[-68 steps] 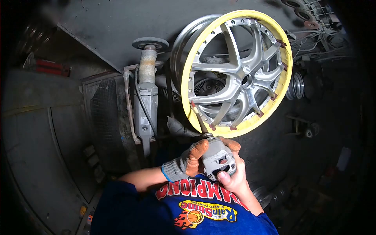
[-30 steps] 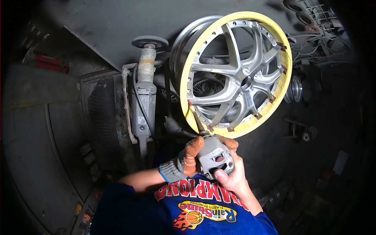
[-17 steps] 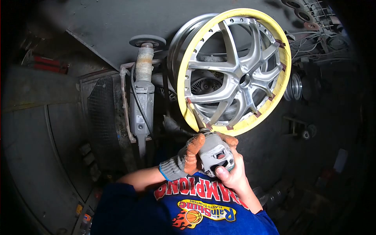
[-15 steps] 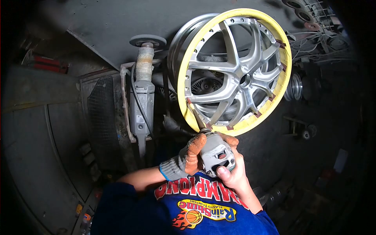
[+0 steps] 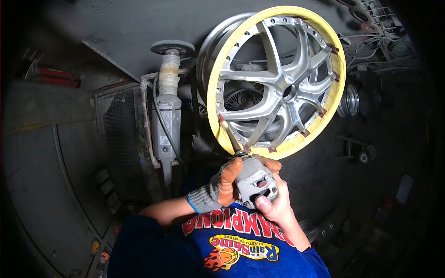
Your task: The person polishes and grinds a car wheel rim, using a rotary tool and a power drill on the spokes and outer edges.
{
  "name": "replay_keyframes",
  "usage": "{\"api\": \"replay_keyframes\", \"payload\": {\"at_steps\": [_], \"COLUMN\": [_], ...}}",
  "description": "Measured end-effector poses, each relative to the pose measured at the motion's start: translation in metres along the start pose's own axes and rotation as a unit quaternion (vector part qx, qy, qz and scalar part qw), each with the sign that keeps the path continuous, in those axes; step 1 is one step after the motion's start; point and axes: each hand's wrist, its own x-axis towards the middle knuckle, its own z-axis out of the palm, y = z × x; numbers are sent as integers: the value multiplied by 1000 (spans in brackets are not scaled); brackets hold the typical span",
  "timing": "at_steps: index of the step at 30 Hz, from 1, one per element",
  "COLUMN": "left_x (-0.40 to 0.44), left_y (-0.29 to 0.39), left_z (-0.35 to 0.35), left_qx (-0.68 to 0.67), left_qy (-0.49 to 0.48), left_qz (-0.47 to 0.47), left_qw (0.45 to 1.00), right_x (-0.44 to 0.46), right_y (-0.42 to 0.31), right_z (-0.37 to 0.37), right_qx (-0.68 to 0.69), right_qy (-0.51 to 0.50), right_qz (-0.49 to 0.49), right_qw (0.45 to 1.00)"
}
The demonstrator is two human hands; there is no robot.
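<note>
A grey power grinder (image 5: 252, 178) with a long tapered bit (image 5: 232, 135) is held in both hands in front of my chest. My left hand (image 5: 226, 183), in a grey and orange work glove, wraps the grinder's front body. My bare right hand (image 5: 274, 201) grips its rear end, thumb on top. The reddish tip of the bit is at the lower left spoke end of a silver alloy wheel (image 5: 271, 76), close to the rim; firm contact cannot be made out. Yellow tape (image 5: 214, 88) covers the wheel's rim, with dark brown tape pieces in several spots.
Left of the wheel, a larger grey power tool (image 5: 167, 120) with a round disc (image 5: 172, 47) stands on a metal frame. A second silver rim (image 5: 351, 99) lies to the right. Cables (image 5: 375, 55) run behind it. A small wheeled stand (image 5: 366, 153) is on the dark floor.
The wheel and the standing power tool appear slightly further up and left in view. Both hands keep their hold on the grinder, and its tip stays near the same spoke end.
</note>
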Motion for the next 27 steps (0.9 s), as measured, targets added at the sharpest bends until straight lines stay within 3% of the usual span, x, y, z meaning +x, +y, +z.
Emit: {"api": "replay_keyframes", "payload": {"at_steps": [8, 11, 15, 17, 27], "left_x": [0, 1, 0, 3, 6], "left_y": [1, 3, 2, -2, 3], "left_z": [1, 3, 1, 1, 7], "left_qx": [36, 71, 72, 4, 9], "left_qy": [1, 23, 36, 16, 18], "left_qz": [15, -23, -22, -8, -29], "left_qw": [999, 997, 997, 1000, 999], "right_x": [0, 1, 1, 2, 2], "right_y": [0, 3, 5, 7, 8], "right_z": [0, 0, 1, 0, 3], "right_qx": [3, 41, 41, 60, 108], "right_qy": [0, 12, 14, 24, 54], "right_qz": [7, -5, 1, 1, 5], "right_qw": [1000, 999, 999, 998, 993]}}
